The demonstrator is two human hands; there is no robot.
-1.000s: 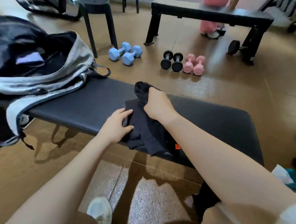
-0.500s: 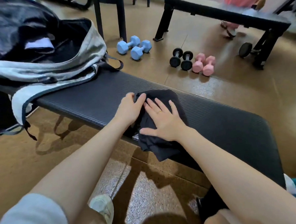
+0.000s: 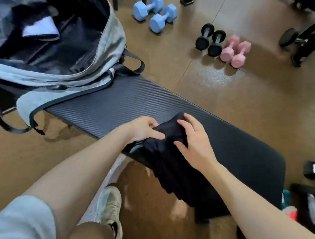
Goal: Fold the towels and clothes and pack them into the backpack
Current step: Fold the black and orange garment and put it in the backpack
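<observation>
Dumbbells litter the gym floor behind the padded surface. Centre frame, the left hand and right hand curl their fingers around a folded black garment; its loose tail could unravel before the backpack, upper left.

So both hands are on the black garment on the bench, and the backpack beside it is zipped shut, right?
Not quite: the head view shows the backpack open. Both the left hand and right hand are on the black garment on the bench.
</observation>
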